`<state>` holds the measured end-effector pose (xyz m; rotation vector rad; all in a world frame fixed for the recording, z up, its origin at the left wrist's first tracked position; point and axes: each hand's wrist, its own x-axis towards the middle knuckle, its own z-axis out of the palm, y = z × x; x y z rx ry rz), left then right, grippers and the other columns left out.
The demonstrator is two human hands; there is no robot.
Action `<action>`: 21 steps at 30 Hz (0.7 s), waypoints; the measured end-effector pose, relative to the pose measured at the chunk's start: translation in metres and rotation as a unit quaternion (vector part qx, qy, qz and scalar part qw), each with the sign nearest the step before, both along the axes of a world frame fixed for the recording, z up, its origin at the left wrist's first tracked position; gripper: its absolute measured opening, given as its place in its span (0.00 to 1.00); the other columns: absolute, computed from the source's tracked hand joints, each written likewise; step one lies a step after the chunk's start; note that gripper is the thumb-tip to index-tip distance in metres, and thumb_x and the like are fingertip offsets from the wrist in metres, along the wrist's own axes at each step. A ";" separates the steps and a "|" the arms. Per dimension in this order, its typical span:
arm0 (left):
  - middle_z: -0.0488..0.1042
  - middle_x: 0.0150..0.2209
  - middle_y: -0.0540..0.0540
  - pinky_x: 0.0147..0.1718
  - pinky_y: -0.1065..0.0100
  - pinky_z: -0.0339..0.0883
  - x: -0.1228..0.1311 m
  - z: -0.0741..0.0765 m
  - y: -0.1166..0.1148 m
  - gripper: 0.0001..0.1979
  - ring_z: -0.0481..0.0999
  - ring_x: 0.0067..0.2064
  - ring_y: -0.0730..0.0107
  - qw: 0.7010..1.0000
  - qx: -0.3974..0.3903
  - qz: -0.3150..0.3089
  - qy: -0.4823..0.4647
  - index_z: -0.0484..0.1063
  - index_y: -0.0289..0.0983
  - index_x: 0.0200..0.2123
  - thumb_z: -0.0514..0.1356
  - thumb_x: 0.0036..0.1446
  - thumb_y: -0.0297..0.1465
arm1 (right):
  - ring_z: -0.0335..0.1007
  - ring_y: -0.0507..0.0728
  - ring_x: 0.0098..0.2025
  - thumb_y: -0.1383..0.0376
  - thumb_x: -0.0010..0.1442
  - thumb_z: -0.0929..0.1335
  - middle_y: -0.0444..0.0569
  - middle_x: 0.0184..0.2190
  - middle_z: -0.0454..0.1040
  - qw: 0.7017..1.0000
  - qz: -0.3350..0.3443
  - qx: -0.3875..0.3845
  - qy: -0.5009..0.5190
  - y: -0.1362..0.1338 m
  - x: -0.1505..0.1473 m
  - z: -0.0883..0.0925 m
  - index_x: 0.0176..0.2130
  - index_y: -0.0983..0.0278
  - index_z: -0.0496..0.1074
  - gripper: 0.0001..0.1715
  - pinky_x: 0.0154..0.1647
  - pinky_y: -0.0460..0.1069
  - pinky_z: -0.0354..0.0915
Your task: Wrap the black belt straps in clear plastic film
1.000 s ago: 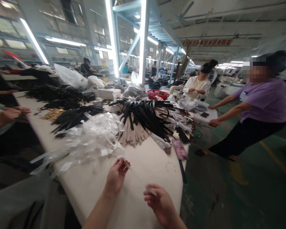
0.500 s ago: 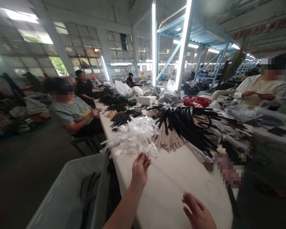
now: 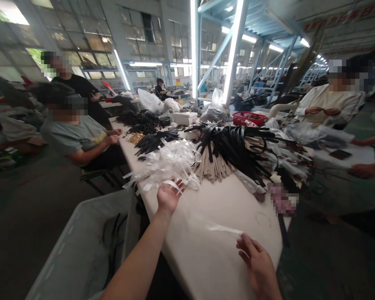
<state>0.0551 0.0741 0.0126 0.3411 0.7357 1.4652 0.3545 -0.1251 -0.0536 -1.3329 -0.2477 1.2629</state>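
Note:
My right hand (image 3: 258, 260) pinches one end of a translucent white strip (image 3: 225, 229). The strip's other end trails left over the table and fades into blur. At the near edge of a heap of white strips (image 3: 171, 160), my left hand (image 3: 169, 196) is palm up with its fingers apart. A loop of white strip (image 3: 174, 186) lies across those fingers, and they do not look closed on it. Beside the heap, to its right, lies a bundle of black straps (image 3: 237, 143) with beige strips (image 3: 214, 166) fanned out below.
The pale table (image 3: 206, 254) has a rounded near end. A grey plastic bin (image 3: 78, 241) with black straps stands at its left. Farther back are a red basket (image 3: 248, 118) and a white box (image 3: 185, 118). Co-workers sit or stand along both sides.
The white strip was stretched between both hands; now only my right hand pinches it. My left hand has opened and moved left, to the heap. The camera view has shifted too.

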 end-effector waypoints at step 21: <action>0.65 0.15 0.49 0.16 0.74 0.48 -0.103 -0.013 0.041 0.19 0.60 0.14 0.74 0.832 -0.103 -0.010 0.545 0.72 0.31 0.33 0.51 0.63 0.40 | 0.76 0.66 0.50 0.57 0.51 0.75 0.56 0.50 0.78 0.920 0.107 0.178 -0.331 -0.012 0.062 0.017 0.32 0.62 0.81 0.11 0.52 0.57 0.73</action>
